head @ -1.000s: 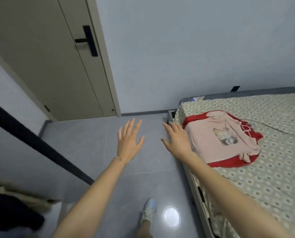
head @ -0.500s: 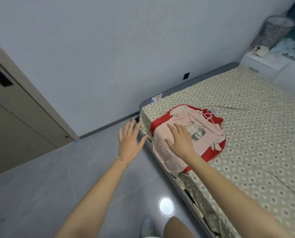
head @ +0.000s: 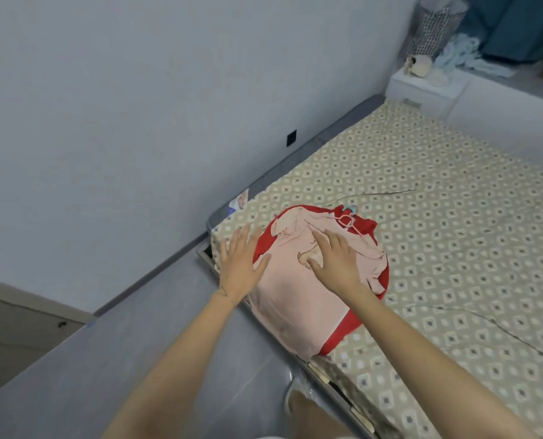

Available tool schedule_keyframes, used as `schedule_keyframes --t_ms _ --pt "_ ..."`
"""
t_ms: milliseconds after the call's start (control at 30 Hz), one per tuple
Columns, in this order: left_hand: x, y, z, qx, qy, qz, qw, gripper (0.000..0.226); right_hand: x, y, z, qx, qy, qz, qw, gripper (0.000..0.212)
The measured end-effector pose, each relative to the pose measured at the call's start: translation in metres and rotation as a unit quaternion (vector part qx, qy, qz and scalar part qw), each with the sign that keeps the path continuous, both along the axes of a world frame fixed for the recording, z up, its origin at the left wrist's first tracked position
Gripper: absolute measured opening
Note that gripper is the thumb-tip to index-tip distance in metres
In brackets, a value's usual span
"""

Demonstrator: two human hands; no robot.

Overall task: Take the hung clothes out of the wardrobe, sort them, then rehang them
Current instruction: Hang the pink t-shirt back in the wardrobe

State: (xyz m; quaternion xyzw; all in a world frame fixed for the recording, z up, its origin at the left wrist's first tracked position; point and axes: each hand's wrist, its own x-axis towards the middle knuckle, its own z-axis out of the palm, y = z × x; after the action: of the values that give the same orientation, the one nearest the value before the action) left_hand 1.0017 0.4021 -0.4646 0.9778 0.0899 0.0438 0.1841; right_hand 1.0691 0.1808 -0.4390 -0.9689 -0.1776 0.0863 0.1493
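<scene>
A pink shirt (head: 290,299) with a printed picture lies spread on top of a red garment (head: 340,335) at the near corner of the bed (head: 438,236). A pink hanger (head: 347,221) sticks out at the shirt's collar. My right hand (head: 335,261) is spread flat over the shirt's print, fingers straight. My left hand (head: 240,264) is open over the left edge of the pile, its fingers reaching the bed's corner. Neither hand holds anything. The wardrobe is out of view.
The bed has a beige patterned sheet and stands against the white wall. A white bedside cabinet (head: 428,90) at the far end carries a mesh bin (head: 435,25) and small items. Grey floor (head: 137,359) lies to the left. My foot shows below.
The view swung right from the door to the bed. Both hands moved forward and right; the right hand went onto the pink shirt, and the left hand reached the pile's left edge.
</scene>
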Motion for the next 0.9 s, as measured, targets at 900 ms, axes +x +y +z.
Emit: schedule_keyframes --t_ms 900 --pt "0.312 -0.044 -0.154 -0.015 0.176 -0.158 0.971 0.08 0.239 -0.067 -0.16 -0.059 0.204 -0.184 0.96 0.067"
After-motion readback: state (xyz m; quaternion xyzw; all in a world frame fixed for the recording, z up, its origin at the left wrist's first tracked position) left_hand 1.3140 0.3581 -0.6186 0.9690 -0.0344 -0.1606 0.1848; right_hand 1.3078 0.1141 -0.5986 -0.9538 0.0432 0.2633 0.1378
